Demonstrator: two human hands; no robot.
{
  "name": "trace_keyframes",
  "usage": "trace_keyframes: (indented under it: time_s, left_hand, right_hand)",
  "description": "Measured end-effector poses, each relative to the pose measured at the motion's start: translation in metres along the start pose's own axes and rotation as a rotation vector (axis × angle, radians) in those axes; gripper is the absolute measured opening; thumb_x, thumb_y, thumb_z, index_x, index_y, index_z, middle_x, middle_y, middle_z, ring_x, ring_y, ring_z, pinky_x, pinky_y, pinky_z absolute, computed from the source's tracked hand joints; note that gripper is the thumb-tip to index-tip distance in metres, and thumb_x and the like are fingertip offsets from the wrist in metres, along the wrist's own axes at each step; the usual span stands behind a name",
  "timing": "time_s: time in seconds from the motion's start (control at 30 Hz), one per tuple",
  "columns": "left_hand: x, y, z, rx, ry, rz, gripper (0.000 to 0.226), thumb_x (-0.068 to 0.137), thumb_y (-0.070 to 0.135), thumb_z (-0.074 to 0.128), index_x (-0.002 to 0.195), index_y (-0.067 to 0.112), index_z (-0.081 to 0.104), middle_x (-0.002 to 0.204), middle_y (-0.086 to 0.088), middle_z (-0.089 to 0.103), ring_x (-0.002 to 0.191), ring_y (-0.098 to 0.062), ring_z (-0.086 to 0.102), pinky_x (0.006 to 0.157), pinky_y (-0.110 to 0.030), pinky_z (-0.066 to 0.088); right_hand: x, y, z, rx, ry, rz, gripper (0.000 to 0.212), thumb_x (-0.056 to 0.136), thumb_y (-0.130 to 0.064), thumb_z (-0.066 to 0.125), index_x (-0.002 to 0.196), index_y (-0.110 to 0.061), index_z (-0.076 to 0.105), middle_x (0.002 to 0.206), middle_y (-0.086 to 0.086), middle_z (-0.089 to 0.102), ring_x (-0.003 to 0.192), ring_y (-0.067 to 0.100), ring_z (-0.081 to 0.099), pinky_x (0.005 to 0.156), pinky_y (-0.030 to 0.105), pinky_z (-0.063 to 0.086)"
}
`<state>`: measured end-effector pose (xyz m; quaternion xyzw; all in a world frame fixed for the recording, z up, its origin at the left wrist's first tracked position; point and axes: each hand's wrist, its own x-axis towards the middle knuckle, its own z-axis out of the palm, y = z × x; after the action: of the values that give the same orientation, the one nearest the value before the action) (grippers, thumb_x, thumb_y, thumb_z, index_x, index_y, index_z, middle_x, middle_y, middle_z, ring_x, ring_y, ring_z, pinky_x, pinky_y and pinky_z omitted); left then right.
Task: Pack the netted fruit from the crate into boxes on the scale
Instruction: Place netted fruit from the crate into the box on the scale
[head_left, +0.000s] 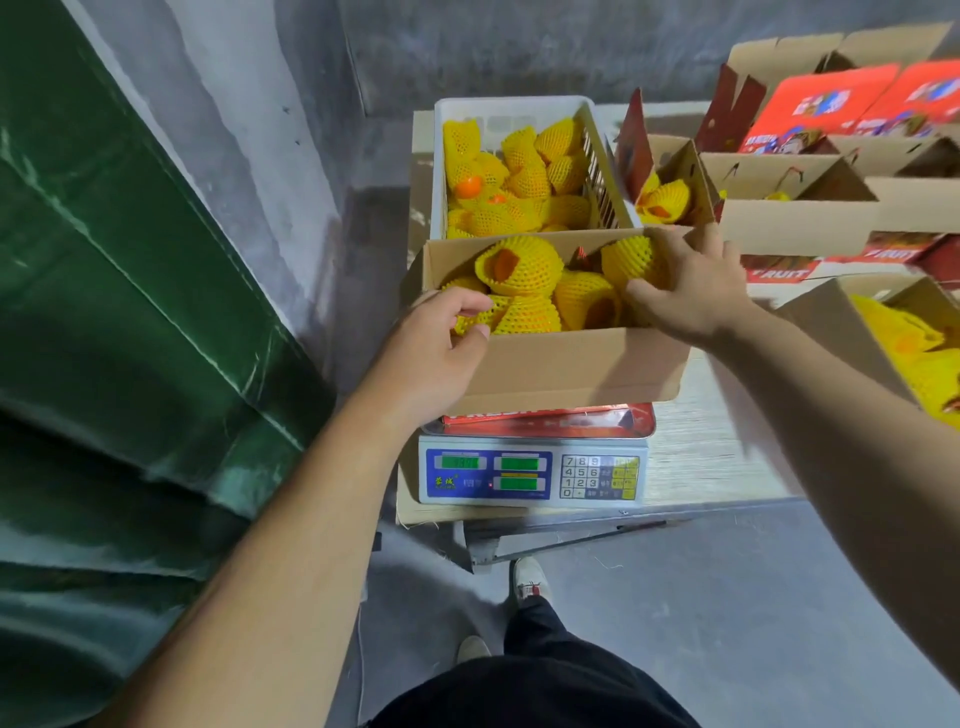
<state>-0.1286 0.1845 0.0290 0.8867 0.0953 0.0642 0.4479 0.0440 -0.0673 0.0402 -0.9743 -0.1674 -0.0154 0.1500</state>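
Grey concrete corner, wooden table (717, 457), one open box (571, 364) on one scale (532, 475) holding about six netted fruit (519, 265), left hand (436, 343) pinching one at the near-left corner, right hand (691, 291) spread open over the right edge, one white crate (514, 111) of fruit just beyond both hands.

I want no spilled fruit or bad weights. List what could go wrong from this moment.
1. The left hand and right hand both rest on or in the cardboard box on the scale, so any reading now may be off.
2. The netted fruit is piled to the rim; one could roll out.
3. The box overhangs the scale pan on the right and might tip.
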Motion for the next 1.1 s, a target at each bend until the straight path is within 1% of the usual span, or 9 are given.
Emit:
trace_keyframes:
  time_s: [0.17, 0.27, 0.33, 0.4, 0.5, 0.67, 0.8, 0.97, 1.1]
  left_hand:
    - [0.0, 0.003, 0.0, 0.059, 0.003, 0.01, 0.03, 0.105, 0.033, 0.057, 0.134, 0.034, 0.064, 0.134, 0.013, 0.057, 0.121, -0.003, 0.049, 0.084, -0.011, 0.034]
    - [0.0, 0.009, -0.004, 0.111, 0.015, 0.015, 0.029, 0.105, 0.03, 0.057, 0.132, 0.032, 0.066, 0.134, 0.009, 0.059, 0.121, -0.006, 0.051, 0.096, -0.025, 0.04]
    - [0.0, 0.016, -0.006, 0.113, 0.034, 0.014, 0.027, 0.105, 0.029, 0.057, 0.13, 0.033, 0.067, 0.133, 0.009, 0.061, 0.115, -0.004, 0.052, 0.097, -0.03, 0.044]
    - [-0.002, 0.022, -0.008, 0.11, 0.054, 0.023, 0.026, 0.104, 0.029, 0.057, 0.128, 0.033, 0.067, 0.131, 0.009, 0.063, 0.111, -0.004, 0.054, 0.097, -0.03, 0.047]
    - [-0.009, 0.027, -0.014, 0.133, 0.077, 0.017, 0.027, 0.103, 0.03, 0.057, 0.128, 0.034, 0.068, 0.13, 0.009, 0.065, 0.114, -0.009, 0.058, 0.099, -0.032, 0.05]
    - [-0.025, 0.022, -0.023, 0.149, 0.161, -0.051, 0.028, 0.103, 0.034, 0.056, 0.129, 0.037, 0.067, 0.134, 0.005, 0.058, 0.116, -0.013, 0.057, 0.094, -0.029, 0.046]
    - [-0.041, 0.011, -0.023, 0.12, 0.173, -0.095, 0.027, 0.104, 0.033, 0.057, 0.129, 0.035, 0.067, 0.136, 0.004, 0.055, 0.108, -0.008, 0.054, 0.078, -0.014, 0.037]
    - [-0.052, 0.008, -0.025, 0.011, 0.298, -0.072, 0.024, 0.104, 0.026, 0.056, 0.12, 0.036, 0.069, 0.127, 0.009, 0.066, 0.11, -0.006, 0.064, 0.089, -0.025, 0.053]
    - [-0.052, 0.005, -0.022, -0.011, 0.311, -0.072, 0.023, 0.102, 0.027, 0.056, 0.118, 0.036, 0.07, 0.124, 0.009, 0.068, 0.109, -0.006, 0.066, 0.092, -0.032, 0.057]
  right_hand:
    - [0.002, -0.009, 0.002, -0.161, 0.023, 0.079, 0.077, 0.091, -0.072, 0.048, 0.139, -0.012, 0.048, 0.142, 0.022, 0.048, 0.133, 0.048, 0.04, 0.111, 0.059, 0.037]
    - [0.002, -0.015, 0.001, -0.371, -0.133, 0.13, 0.076, 0.097, -0.073, 0.03, 0.142, -0.015, 0.051, 0.152, 0.022, 0.045, 0.145, 0.046, 0.028, 0.116, 0.058, 0.026]
    - [0.002, -0.027, -0.007, -0.479, -0.176, 0.118, 0.069, 0.097, -0.065, 0.041, 0.149, -0.02, 0.044, 0.158, 0.018, 0.034, 0.149, 0.044, 0.02, 0.119, 0.055, 0.022]
    - [-0.006, -0.043, -0.012, -0.403, -0.075, 0.027, 0.074, 0.097, -0.068, 0.043, 0.151, -0.019, 0.036, 0.157, 0.019, 0.032, 0.147, 0.047, 0.023, 0.118, 0.058, 0.023]
    - [-0.032, -0.07, -0.015, -0.174, 0.106, -0.158, 0.065, 0.098, -0.06, 0.048, 0.143, -0.013, 0.046, 0.146, 0.023, 0.046, 0.135, 0.048, 0.039, 0.11, 0.058, 0.035]
    - [-0.069, -0.098, -0.021, -0.009, -0.03, -0.344, 0.049, 0.098, -0.044, 0.059, 0.138, -0.017, 0.059, 0.139, 0.019, 0.057, 0.126, 0.043, 0.052, 0.105, 0.053, 0.044]
    - [-0.086, -0.105, -0.02, -0.012, -0.047, -0.381, 0.046, 0.096, -0.045, 0.06, 0.136, -0.023, 0.061, 0.136, 0.013, 0.059, 0.13, 0.04, 0.05, 0.111, 0.054, 0.032]
    - [-0.097, -0.105, -0.019, 0.055, -0.068, -0.381, 0.045, 0.096, -0.051, 0.06, 0.132, -0.025, 0.063, 0.136, 0.007, 0.06, 0.127, 0.038, 0.052, 0.114, 0.054, 0.026]
    - [-0.103, -0.099, -0.016, 0.139, -0.068, -0.353, 0.042, 0.098, -0.05, 0.059, 0.131, -0.024, 0.064, 0.133, 0.009, 0.061, 0.117, 0.036, 0.058, 0.112, 0.052, 0.033]
